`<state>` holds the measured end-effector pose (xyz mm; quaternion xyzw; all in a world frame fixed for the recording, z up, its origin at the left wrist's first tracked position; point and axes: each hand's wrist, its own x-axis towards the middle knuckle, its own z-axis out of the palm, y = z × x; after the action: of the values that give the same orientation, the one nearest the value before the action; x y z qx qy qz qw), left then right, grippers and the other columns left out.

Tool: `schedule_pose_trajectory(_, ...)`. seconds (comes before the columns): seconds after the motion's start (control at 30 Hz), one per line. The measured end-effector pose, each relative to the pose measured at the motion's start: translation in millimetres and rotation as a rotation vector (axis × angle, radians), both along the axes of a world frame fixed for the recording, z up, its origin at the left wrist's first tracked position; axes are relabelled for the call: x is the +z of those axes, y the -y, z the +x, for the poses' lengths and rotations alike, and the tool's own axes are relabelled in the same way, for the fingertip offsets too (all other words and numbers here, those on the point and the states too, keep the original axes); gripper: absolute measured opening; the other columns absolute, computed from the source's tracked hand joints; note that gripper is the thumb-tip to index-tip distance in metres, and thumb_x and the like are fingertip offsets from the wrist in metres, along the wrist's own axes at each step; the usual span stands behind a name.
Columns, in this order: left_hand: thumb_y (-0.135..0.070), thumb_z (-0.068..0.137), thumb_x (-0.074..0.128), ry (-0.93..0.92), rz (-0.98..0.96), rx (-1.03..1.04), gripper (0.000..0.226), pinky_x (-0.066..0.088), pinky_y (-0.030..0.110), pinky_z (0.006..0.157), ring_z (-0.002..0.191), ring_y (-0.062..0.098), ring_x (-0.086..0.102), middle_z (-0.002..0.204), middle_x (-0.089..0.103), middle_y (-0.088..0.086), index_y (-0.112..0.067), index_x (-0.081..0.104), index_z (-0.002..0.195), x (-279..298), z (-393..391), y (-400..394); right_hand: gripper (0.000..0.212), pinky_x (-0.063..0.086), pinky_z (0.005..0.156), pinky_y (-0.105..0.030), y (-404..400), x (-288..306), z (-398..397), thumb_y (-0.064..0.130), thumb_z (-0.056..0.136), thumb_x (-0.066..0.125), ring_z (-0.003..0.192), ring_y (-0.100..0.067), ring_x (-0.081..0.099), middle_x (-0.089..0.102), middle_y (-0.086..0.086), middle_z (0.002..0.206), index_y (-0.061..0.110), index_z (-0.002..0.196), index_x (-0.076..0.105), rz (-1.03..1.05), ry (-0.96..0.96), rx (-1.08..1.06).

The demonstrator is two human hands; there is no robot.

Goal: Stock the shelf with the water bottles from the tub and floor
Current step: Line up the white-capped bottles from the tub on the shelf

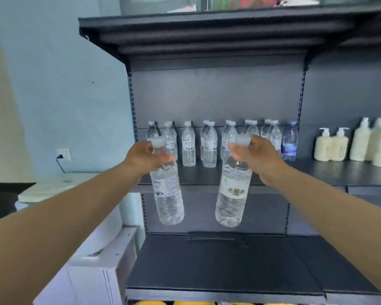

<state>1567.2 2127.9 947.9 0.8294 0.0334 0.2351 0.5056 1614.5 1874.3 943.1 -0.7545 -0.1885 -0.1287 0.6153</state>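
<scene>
My left hand (141, 158) grips the neck of a clear water bottle (168, 190) with a white cap, which hangs in front of the dark middle shelf (317, 172). My right hand (255, 157) grips the neck of a second clear bottle (232, 190), tilted slightly left. Both bottles hang below the shelf's front edge. A row of several water bottles (209, 144) stands at the back of that shelf, with one blue-labelled bottle (289, 142) at its right end. The tub and floor are out of view.
Cream pump bottles (356, 144) stand on the shelf to the right. A dark upper shelf (207, 34) overhangs above, and a lower dark shelf (207, 265) lies beneath. White furniture (92, 260) and a wall socket (63, 154) are at the left.
</scene>
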Motion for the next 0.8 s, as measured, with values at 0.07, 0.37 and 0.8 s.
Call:
schedule_pose_trajectory(0.07, -0.017, 0.073, 0.079, 0.018, 0.000, 0.016, 0.016, 0.047, 0.023, 0.065, 0.074, 0.016, 0.061, 0.078, 0.065, -0.002, -0.014, 0.067, 0.082, 19, 15, -18, 0.015, 0.052, 0.076, -0.026, -22, 18, 19, 0.028, 0.083, 0.069, 0.090, -0.014, 0.065, 0.069, 0.003, 0.097, 0.021, 0.095, 0.065, -0.014, 0.020, 0.041)
schedule_pose_trajectory(0.37, -0.025, 0.067, 0.082, 0.024, -0.008, 0.133, 0.045, 0.045, 0.030, 0.078, 0.089, 0.022, 0.058, 0.103, 0.064, 0.007, -0.008, 0.066, 0.105, 51, 100, -117, 0.014, 0.049, 0.087, -0.032, -133, 48, 111, 0.027, 0.082, 0.071, 0.098, -0.019, 0.065, 0.069, -0.003, 0.100, 0.027, 0.089, 0.059, -0.026, 0.075, 0.168)
schedule_pose_trajectory(0.8, -0.020, 0.072, 0.080, -0.014, 0.022, 0.057, 0.027, 0.045, 0.023, 0.066, 0.091, 0.021, 0.061, 0.100, 0.067, 0.005, -0.011, 0.068, 0.094, 37, 207, -278, 0.021, 0.052, 0.089, -0.034, -312, 42, 241, 0.026, 0.082, 0.071, 0.097, -0.020, 0.065, 0.067, -0.003, 0.102, 0.019, 0.098, 0.060, -0.018, 0.040, 0.132)
